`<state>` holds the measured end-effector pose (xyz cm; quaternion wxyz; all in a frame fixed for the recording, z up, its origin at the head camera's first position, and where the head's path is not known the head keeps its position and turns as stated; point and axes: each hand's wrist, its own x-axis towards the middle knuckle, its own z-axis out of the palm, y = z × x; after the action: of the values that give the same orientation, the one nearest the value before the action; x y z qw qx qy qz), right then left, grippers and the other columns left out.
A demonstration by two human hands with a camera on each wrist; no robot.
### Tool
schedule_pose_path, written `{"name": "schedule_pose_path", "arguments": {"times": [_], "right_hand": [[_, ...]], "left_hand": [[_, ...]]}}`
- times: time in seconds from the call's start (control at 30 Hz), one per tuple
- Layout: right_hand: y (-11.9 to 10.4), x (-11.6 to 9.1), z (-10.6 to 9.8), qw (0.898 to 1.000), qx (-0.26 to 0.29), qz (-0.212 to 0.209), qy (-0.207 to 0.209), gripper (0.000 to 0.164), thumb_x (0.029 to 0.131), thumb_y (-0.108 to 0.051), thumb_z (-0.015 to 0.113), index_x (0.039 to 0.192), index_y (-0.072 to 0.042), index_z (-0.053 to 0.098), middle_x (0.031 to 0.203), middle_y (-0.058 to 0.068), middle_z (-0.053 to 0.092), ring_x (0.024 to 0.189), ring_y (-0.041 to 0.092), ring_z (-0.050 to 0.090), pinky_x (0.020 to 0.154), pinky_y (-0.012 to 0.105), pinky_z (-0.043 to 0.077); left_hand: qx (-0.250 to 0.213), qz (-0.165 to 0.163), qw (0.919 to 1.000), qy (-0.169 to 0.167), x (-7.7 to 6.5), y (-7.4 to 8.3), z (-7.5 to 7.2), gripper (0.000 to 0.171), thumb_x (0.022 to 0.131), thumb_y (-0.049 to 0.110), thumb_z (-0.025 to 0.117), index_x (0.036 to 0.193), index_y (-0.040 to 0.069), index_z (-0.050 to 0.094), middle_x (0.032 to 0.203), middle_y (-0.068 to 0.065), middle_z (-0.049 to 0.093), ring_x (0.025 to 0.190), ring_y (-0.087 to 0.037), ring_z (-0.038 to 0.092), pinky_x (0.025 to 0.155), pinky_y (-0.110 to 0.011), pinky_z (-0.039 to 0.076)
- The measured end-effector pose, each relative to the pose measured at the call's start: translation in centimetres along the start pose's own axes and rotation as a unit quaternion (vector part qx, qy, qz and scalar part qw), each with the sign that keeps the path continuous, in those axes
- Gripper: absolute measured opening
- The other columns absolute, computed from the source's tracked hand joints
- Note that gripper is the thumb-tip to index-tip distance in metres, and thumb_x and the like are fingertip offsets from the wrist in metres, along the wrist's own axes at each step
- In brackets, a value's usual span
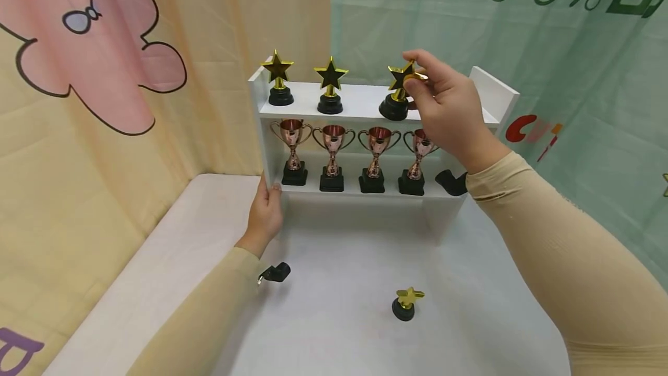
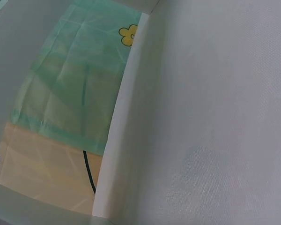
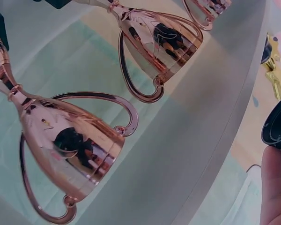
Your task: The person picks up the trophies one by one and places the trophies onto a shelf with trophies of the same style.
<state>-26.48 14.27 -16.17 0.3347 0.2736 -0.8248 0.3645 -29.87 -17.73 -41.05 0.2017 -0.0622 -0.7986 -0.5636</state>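
Note:
My right hand [image 1: 450, 106] pinches a gold star trophy [image 1: 399, 79] on a round black base, tilted, at the upper board of a white shelf [image 1: 360, 97]. In the right wrist view, a finger [image 3: 275, 183] lies against the black base [image 3: 278, 124]; I cannot tell whether it touches the board. My left hand [image 1: 265, 213] grips the shelf's lower left side, its thumb in front; in the left wrist view that hand is hidden. Two more star trophies [image 1: 278, 77] [image 1: 330, 85] stand on the upper board, left of the held one.
Several copper-coloured cup trophies [image 1: 332, 158] stand on the lower board, beside a black whistle-like object [image 1: 450, 183]. On the white table [image 1: 334, 329] lie a black whistle [image 1: 276, 272], near my left sleeve, and another star trophy [image 1: 405, 304]. Printed curtains [image 1: 219, 62] hang behind.

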Motion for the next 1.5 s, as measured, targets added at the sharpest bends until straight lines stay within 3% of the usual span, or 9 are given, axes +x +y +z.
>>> {"name": "schedule_pose_path", "arguments": {"times": [0.2, 0.33, 0.6, 0.83, 1.0, 1.27, 1.5], "right_hand": [[0.2, 1.0, 1.1, 1.000, 0.002, 0.003, -0.003, 0.035, 0.107, -0.014, 0.061, 0.142, -0.020, 0.067, 0.107, 0.014, 0.075, 0.071, 0.011, 0.058, 0.061, 0.015, 0.042], [0.5, 1.5, 1.5, 1.000, 0.000, 0.011, -0.003, 0.036, 0.107, -0.015, 0.061, 0.142, -0.020, 0.067, 0.099, 0.013, 0.072, 0.062, 0.008, 0.049, 0.057, 0.019, 0.037], [0.6, 1.9, 2.2, 0.999, 0.012, 0.027, -0.012, 0.039, 0.107, -0.015, 0.062, 0.145, -0.019, 0.065, 0.118, 0.014, 0.074, 0.074, 0.008, 0.058, 0.062, 0.016, 0.041], [0.6, 2.3, 2.7, 0.999, 0.016, 0.030, -0.023, 0.040, 0.108, -0.016, 0.061, 0.147, -0.021, 0.064, 0.108, 0.012, 0.073, 0.062, 0.004, 0.047, 0.057, 0.019, 0.037], [0.6, 2.6, 3.2, 0.998, 0.033, 0.043, -0.029, 0.040, 0.107, -0.016, 0.062, 0.147, -0.023, 0.064, 0.109, 0.013, 0.073, 0.061, 0.005, 0.046, 0.056, 0.019, 0.037], [1.0, 2.8, 3.7, 0.997, 0.034, 0.048, -0.040, 0.043, 0.107, -0.016, 0.062, 0.149, -0.024, 0.062, 0.122, 0.015, 0.075, 0.076, 0.011, 0.061, 0.056, 0.017, 0.039], [1.2, 3.0, 3.8, 0.996, 0.032, 0.058, -0.051, 0.044, 0.108, -0.018, 0.061, 0.151, -0.026, 0.060, 0.130, 0.012, 0.073, 0.079, 0.011, 0.062, 0.054, 0.018, 0.037]], "left_hand": [[-0.004, -0.002, 1.0000, -0.001, 0.0, 0.0, -0.1, 0.058, 0.115, 0.031, 0.034, 0.170, 0.028, 0.018, 0.172, -0.013, 0.031, 0.158, -0.037, 0.032, 0.127, -0.058, 0.028], [-0.006, -0.001, 1.0000, -0.003, -0.1, 0.2, -0.1, 0.058, 0.115, 0.030, 0.034, 0.170, 0.026, 0.018, 0.172, -0.014, 0.030, 0.158, -0.038, 0.031, 0.127, -0.059, 0.028], [-0.005, 0.002, 1.0000, -0.003, -0.1, 0.4, -0.1, 0.058, 0.115, 0.029, 0.034, 0.170, 0.027, 0.018, 0.173, -0.013, 0.029, 0.158, -0.037, 0.030, 0.127, -0.059, 0.027], [-0.002, 0.001, 1.0000, -0.004, -0.1, 0.3, -0.2, 0.058, 0.115, 0.031, 0.033, 0.170, 0.029, 0.017, 0.173, -0.013, 0.029, 0.158, -0.037, 0.031, 0.126, -0.060, 0.028], [0.002, -0.002, 1.0000, -0.002, -0.1, 0.3, -0.2, 0.058, 0.115, 0.032, 0.034, 0.170, 0.030, 0.017, 0.172, -0.012, 0.031, 0.158, -0.037, 0.032, 0.126, -0.059, 0.029], [-0.001, -0.005, 1.0000, -0.002, 0.0, 0.1, -0.1, 0.059, 0.115, 0.030, 0.034, 0.171, 0.028, 0.016, 0.173, -0.012, 0.029, 0.158, -0.037, 0.030, 0.127, -0.060, 0.028], [-0.002, -0.004, 1.0000, -0.004, 0.0, 0.1, -0.1, 0.058, 0.115, 0.030, 0.033, 0.171, 0.028, 0.016, 0.174, -0.011, 0.028, 0.159, -0.036, 0.030, 0.127, -0.059, 0.027]]}}
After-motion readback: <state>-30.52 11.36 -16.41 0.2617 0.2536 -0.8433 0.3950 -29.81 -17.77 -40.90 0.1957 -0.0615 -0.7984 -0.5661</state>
